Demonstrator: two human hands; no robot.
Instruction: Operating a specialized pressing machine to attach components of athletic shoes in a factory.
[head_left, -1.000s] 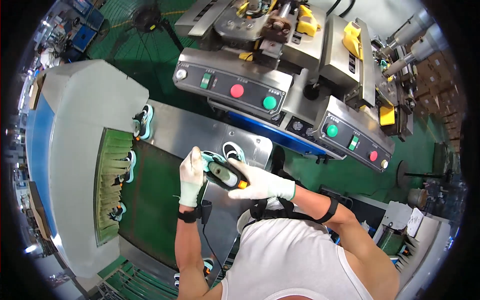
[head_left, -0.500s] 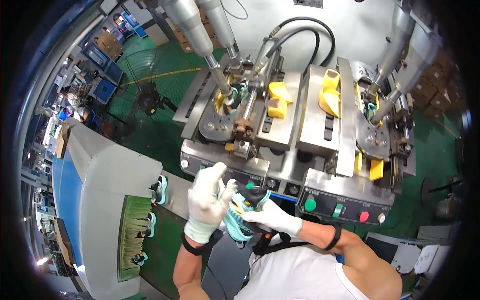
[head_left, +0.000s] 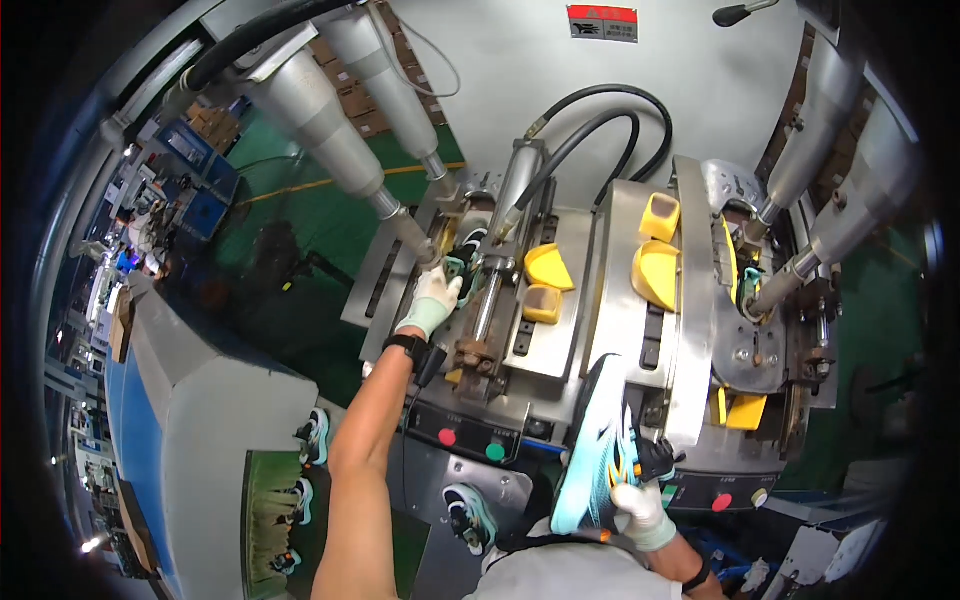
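My left hand (head_left: 433, 303), in a white glove, reaches into the left press station, its fingers curled at a black and mint shoe (head_left: 463, 268) seated under the metal rams. Part of that shoe is hidden by the fixture. In front of the right control panel, my right hand (head_left: 640, 510), gloved too, grips a second shoe (head_left: 592, 465). Its pale sole side is turned up and its toe points away from me; mint mesh and orange details show. A third shoe (head_left: 470, 516) rests on a grey metal surface close to my body, between my arms.
Yellow pads (head_left: 655, 275) lie on the steel plates between the two stations. Metal rams (head_left: 320, 130) slant down at the left, and others (head_left: 850, 190) at the right. A conveyor machine (head_left: 220, 390) with several shoes at its brush opening (head_left: 262, 530) stands at left.
Both hands were together at a shoe before my chest. My left hand has gone forward to the shoe in the left station; my right has moved right with a shoe. The view has shifted.
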